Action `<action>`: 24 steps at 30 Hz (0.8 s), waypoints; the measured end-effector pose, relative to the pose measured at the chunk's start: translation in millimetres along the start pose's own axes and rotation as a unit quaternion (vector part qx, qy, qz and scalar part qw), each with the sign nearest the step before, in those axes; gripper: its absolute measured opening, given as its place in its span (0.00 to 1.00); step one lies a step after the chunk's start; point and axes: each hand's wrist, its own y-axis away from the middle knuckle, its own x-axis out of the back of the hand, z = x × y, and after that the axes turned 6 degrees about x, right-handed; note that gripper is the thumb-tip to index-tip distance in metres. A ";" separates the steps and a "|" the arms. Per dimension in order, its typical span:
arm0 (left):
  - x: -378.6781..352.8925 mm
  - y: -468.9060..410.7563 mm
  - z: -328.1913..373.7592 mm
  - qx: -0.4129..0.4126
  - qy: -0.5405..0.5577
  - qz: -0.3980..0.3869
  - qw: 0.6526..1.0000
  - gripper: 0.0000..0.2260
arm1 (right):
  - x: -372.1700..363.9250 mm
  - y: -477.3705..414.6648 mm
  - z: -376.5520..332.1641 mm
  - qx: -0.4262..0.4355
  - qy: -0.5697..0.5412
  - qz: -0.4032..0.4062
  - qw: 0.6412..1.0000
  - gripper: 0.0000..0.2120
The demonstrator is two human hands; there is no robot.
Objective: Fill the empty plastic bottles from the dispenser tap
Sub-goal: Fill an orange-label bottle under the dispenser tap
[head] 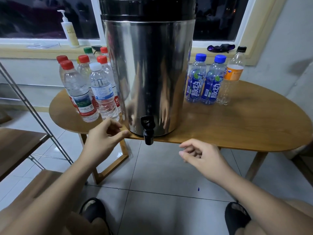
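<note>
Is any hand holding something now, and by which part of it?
Nothing is held: the left hand and right hand are both empty, fingers loosely curled, near the tap.

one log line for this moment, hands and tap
left hand: empty, near white-capped bottle | right hand: empty, right of tap | tap: no bottle under it | step: no bottle picked yet

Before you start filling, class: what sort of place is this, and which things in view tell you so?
Likely a home or dormitory room: a wooden table under a window, a pump bottle on the sill, and a tiled floor.
</note>
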 end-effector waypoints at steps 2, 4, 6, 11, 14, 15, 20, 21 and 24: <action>-8.7 4.0 5.4 -0.016 -0.008 -0.018 1.000 0.07 | 10.3 -5.8 0.2 0.001 -0.003 0.031 1.000 0.06; -15.9 5.3 8.6 -0.022 -0.016 -0.025 0.999 0.07 | 22.4 -12.8 0.0 -0.007 -0.010 0.059 0.998 0.05; -20.6 5.7 10.1 -0.020 -0.017 -0.039 0.999 0.07 | 37.0 -22.2 -0.5 -0.025 -0.022 0.079 0.996 0.04; -27.9 11.8 10.4 -0.019 -0.015 -0.092 0.995 0.09 | 76.7 -56.9 3.9 -0.044 -0.004 0.149 0.988 0.02; -34.5 20.3 10.5 -0.025 -0.018 -0.123 0.992 0.09 | 104.9 -85.6 18.8 -0.067 0.026 0.196 0.978 0.06; -35.9 22.5 10.8 -0.025 -0.016 -0.130 0.991 0.10 | 114.1 -96.0 26.4 -0.075 0.033 0.217 0.973 0.08; -37.5 26.3 13.2 -0.029 -0.015 -0.141 0.989 0.09 | 154.4 -142.9 59.4 -0.134 0.089 0.310 0.937 0.32; -37.4 26.3 14.4 -0.032 -0.018 -0.141 0.989 0.09 | 160.8 -151.4 65.4 -0.150 0.088 0.318 0.932 0.37; -36.5 26.0 17.5 -0.042 -0.029 -0.140 0.989 0.08 | 170.9 -171.4 73.0 -0.168 0.076 0.305 0.934 0.48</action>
